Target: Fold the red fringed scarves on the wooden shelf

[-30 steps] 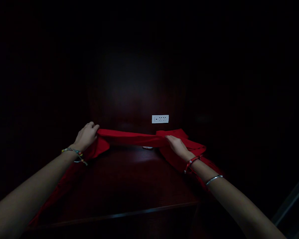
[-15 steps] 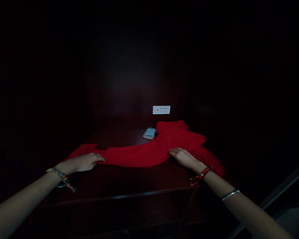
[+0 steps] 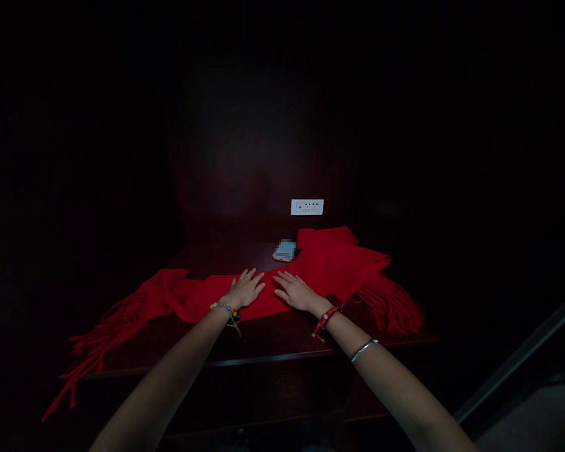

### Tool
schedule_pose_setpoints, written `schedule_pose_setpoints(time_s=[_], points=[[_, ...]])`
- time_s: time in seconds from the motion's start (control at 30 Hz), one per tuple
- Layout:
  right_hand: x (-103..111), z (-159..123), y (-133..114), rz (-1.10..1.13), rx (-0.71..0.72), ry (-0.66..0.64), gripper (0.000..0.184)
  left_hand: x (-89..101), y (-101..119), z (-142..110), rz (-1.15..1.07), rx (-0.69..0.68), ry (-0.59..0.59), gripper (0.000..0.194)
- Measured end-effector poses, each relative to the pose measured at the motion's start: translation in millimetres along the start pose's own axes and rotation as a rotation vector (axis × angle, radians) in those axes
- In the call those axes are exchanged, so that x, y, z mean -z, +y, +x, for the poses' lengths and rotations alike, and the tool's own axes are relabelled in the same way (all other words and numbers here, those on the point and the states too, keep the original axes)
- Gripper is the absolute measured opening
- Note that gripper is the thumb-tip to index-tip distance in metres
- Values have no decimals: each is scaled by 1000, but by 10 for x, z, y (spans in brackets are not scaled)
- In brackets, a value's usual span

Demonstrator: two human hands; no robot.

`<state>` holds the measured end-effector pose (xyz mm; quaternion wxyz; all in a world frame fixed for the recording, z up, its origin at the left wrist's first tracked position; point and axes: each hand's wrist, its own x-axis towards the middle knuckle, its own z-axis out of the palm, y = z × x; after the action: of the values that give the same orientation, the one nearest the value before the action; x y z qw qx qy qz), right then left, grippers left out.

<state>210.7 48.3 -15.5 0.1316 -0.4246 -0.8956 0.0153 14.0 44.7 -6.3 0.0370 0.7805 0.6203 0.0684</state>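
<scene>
A red fringed scarf (image 3: 195, 298) lies stretched across a dark wooden surface, bunched and overlapping at the right. Its left fringe hangs over the front edge; more fringe spreads out at the right. On the middle of the scarf, my left hand (image 3: 245, 289) rests flat with fingers spread. Just to its right, my right hand (image 3: 297, 292) also lies flat on the cloth, fingers apart. Neither hand grips the fabric. Beaded and red string bracelets circle the wrists, and a silver bangle sits on the right forearm.
Behind the scarf lies a phone-like light blue object (image 3: 285, 250), its surface pixelated. A white power socket (image 3: 307, 207) is on the dark back wall. The wooden surface's front edge (image 3: 273, 358) runs below my hands. A pale diagonal bar (image 3: 513, 370) crosses the lower right.
Both hands have moved inward to the scarf's middle, the left one letting go of its edge. The left fringe now spreads over the surface's front edge.
</scene>
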Motion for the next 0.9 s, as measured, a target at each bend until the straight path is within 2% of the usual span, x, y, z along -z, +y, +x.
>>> schedule_pose_setpoints(time_s=[0.1,0.2,0.3,0.37,0.47,0.53,0.6,0.73,0.83,0.9], points=[[-111,10,32,4,-119,-202,60,-178,-34,32,7,188,-61,64],[-113,-32,124,-1,-179,-275,65,-226,-160,18,29,282,-38,72],[-68,16,146,-2,-223,-317,68,-219,-212,11,24,301,-16,70],[-59,118,106,2,-227,-261,69,-212,-195,11,16,285,-15,68],[-111,323,20,29,-149,-140,66,-202,-150,6,25,287,-34,65],[-176,445,-8,53,-125,-167,65,-196,-136,4,28,310,-58,65],[-238,527,21,57,-174,-236,66,-193,-136,8,24,327,-75,68],[-302,550,222,15,-325,-255,68,-189,-146,28,18,351,-88,71],[-293,493,336,-7,-365,-194,66,-174,-135,29,10,348,-94,71],[-267,451,329,-24,-344,-118,64,-162,-127,20,3,342,-95,71]])
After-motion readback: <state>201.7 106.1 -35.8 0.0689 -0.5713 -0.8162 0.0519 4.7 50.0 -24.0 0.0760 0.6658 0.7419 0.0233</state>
